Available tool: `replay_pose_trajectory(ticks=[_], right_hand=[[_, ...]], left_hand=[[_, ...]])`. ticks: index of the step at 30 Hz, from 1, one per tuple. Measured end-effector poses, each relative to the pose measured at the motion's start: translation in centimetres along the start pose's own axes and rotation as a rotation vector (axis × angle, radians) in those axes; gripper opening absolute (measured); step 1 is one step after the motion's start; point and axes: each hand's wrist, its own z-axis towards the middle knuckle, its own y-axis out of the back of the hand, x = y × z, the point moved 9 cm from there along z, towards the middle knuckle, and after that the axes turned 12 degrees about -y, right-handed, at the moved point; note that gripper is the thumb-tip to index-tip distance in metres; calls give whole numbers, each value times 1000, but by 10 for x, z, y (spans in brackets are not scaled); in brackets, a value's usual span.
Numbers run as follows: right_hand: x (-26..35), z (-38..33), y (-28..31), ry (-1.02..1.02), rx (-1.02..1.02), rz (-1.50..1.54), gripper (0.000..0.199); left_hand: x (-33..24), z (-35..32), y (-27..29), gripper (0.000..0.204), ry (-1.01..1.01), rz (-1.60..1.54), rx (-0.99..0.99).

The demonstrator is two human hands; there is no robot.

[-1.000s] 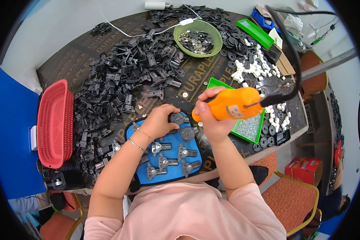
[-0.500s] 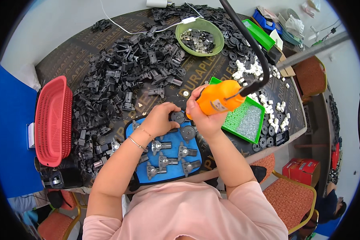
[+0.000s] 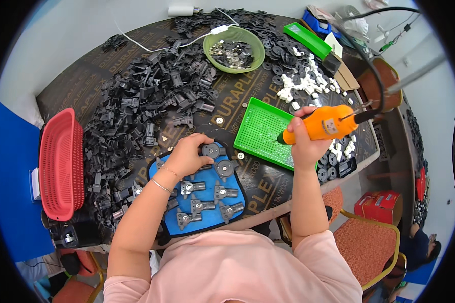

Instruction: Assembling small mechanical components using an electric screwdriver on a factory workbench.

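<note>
The person's left hand (image 3: 187, 154) lies curled over the far edge of a blue fixture mat (image 3: 197, 199) at the near side of the table, fingertips resting on a round black part (image 3: 211, 150) seated there; whether it pinches the part or only steadies it I cannot tell. The right hand (image 3: 304, 144) is wrapped fully around an orange electric screwdriver (image 3: 324, 125), held up over the right side of a green perforated tray (image 3: 264, 132), its tip pointing left and clear of the mat. The mat carries two rows of grey-and-black assemblies (image 3: 207, 194). To my eye the risk is the dangling black cable (image 3: 374, 65) running from the tool's tail toward the far right: if it drags, it could sweep the small white pieces (image 3: 308, 76) off the table edge. The driver swinging in at an angle could also slip off a screw and knock the round part out of its seat. A big heap of black plastic parts (image 3: 136, 116) crowds the mat's left side and could spill onto it. As for containers: a red basket (image 3: 60, 164) at the left, a green bowl (image 3: 233, 49) of metal bits at the far side, a flat green box (image 3: 307, 39) and blue trays (image 3: 317, 22) at the far right, and a red carton (image 3: 378, 204) on the floor to the right.
</note>
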Motion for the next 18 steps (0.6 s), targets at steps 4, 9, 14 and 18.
replay_pose_trajectory(ticks=[4,9,14,18], right_hand=[[-14,-9,28,-48,-81,-67,31],[-17,-11,34,-35,-116,-27,30],[-16,-10,31,-28,-86,-39,29],[-15,-10,29,-38,-82,-55,29]], left_hand=[[-1,0,0,47,26,-19,11],[0,-1,0,48,14,-24,-1],[-1,-1,0,48,8,-3,-8],[1,-1,-1,48,8,-37,-11]])
